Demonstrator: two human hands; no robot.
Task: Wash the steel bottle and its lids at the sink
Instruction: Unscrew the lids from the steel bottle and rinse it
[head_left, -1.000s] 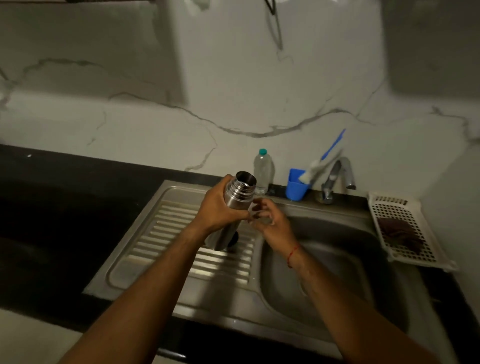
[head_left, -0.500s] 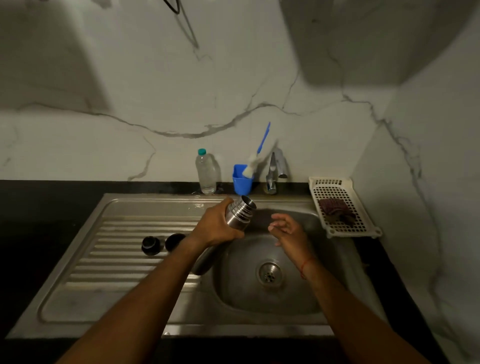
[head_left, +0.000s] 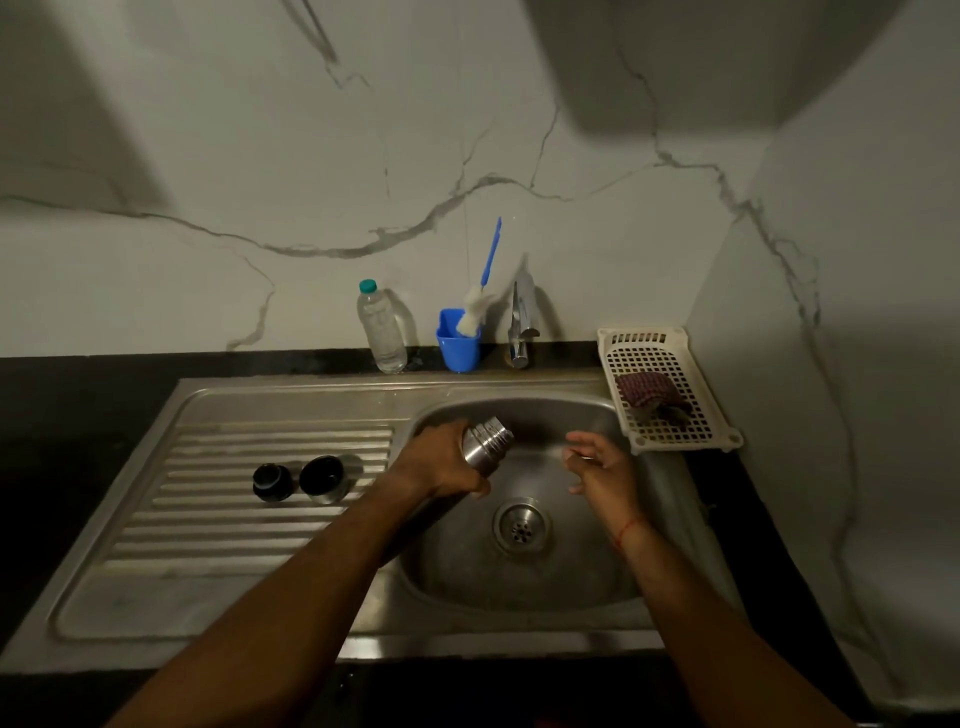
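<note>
Brush (head_left: 477, 306) in blue cup (head_left: 458, 347); cloth (head_left: 649, 394) in basket (head_left: 670, 435).

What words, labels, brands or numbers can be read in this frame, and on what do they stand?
None can be read.
The steel bottle is bare metal and no print shows.
The water bottle shows no label.
The lids, cup and basket look plain in this dim light.

Brushed steel bottle (head_left: 485, 444) and ribbed steel sink (head_left: 291, 395); glossy veined marble wall (head_left: 311, 156); perforated plastic basket (head_left: 670, 364).
</note>
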